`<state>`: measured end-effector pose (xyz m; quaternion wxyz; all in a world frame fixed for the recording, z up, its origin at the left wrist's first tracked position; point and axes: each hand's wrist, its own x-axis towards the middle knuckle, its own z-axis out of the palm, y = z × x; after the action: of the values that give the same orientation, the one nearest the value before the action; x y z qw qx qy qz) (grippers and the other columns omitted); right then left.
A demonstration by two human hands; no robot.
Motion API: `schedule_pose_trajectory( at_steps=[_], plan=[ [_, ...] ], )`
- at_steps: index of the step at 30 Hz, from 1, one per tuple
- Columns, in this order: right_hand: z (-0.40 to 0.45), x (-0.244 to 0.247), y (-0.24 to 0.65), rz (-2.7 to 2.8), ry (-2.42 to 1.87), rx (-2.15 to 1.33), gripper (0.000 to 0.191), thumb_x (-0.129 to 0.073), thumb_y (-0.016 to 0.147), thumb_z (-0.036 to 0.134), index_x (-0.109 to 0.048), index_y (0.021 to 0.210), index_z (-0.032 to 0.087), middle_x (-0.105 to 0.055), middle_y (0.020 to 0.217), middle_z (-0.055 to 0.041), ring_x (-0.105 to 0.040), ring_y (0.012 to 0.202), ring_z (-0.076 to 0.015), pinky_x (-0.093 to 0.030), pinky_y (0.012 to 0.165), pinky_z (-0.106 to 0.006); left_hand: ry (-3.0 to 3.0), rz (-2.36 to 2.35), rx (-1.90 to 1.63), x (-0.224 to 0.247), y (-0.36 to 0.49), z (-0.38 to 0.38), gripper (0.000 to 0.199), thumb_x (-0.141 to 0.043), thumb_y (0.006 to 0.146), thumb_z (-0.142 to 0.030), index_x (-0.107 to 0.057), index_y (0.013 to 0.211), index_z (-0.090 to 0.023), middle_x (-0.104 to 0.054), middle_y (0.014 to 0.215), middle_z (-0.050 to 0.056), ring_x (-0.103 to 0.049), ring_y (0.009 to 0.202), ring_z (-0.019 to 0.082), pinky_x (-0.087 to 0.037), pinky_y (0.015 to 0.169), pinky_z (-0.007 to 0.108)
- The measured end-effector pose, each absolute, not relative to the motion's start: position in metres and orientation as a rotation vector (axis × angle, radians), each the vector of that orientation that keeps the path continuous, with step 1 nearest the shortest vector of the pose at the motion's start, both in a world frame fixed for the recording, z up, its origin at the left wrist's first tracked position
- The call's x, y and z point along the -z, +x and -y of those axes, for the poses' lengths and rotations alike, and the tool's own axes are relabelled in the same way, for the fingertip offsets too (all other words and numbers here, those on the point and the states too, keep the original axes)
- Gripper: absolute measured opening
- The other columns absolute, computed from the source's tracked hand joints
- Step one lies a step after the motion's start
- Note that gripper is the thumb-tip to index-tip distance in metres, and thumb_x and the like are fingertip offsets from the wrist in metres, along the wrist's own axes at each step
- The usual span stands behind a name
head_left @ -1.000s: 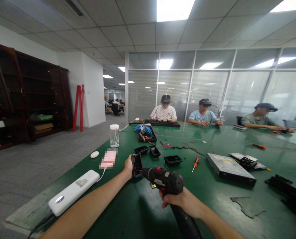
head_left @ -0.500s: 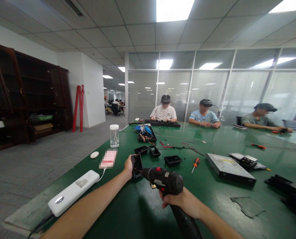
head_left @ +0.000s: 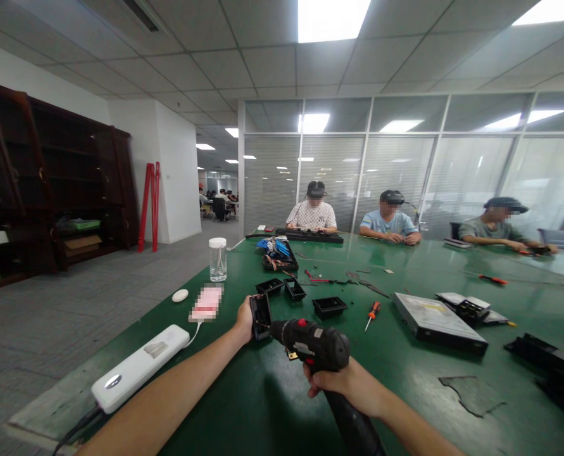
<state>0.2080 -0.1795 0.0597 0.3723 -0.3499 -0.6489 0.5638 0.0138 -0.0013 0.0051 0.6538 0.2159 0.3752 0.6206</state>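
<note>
My left hand (head_left: 245,320) grips a black rectangular plastic frame (head_left: 261,315) by its left side and holds it tilted up, its hollow side facing the drill. A black cordless drill (head_left: 313,345) with red buttons is in my right hand (head_left: 336,382), fingers wrapped round the handle. Its chuck points left into the frame; I cannot make out exactly where the bit touches. Similar black plastic frames (head_left: 329,306) lie just beyond on the green table (head_left: 225,405), one pair close behind my left hand. An orange-handled screwdriver (head_left: 373,314) lies right of them.
On the left are a white power strip (head_left: 142,366), a phone on a cable (head_left: 207,303), a white oval object (head_left: 180,296) and a clear jar (head_left: 218,261). A disc drive (head_left: 439,322) and a dark shard (head_left: 472,394) lie right. Three people sit across the table.
</note>
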Motion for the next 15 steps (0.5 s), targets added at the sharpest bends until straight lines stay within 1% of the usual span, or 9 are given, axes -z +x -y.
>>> schedule_pose_trajectory(
  at_steps=[6, 15],
  plan=[
    [0.1805, -0.0614, 0.2080, 1.690, -0.913, -1.424, 0.016, -0.052, 0.066, 0.013, -0.056, 0.081, 0.013, -0.054, 0.076, -0.0002, -0.056, 0.066, -0.0149, -0.045, 0.068, -0.030, 0.506, -0.855, -1.387, -0.0053, 0.0135, 0.0024, 0.020, -0.050, 0.067, -0.033, -0.053, 0.060, -0.015, -0.050, 0.047, -0.002, -0.048, 0.040, 0.012, -0.040, 0.043, 0.024],
    [0.1810, -0.0617, 0.2073, 1.683, -0.926, -1.434, 0.017, -0.053, 0.065, 0.015, -0.055, 0.081, 0.014, -0.053, 0.076, 0.0000, -0.056, 0.065, -0.0145, -0.046, 0.068, -0.030, 0.488, -0.854, -1.383, -0.0066, 0.0135, 0.0040, 0.020, -0.051, 0.067, -0.034, -0.053, 0.060, -0.015, -0.050, 0.047, -0.002, -0.048, 0.039, 0.012, -0.041, 0.042, 0.024]
  ],
)
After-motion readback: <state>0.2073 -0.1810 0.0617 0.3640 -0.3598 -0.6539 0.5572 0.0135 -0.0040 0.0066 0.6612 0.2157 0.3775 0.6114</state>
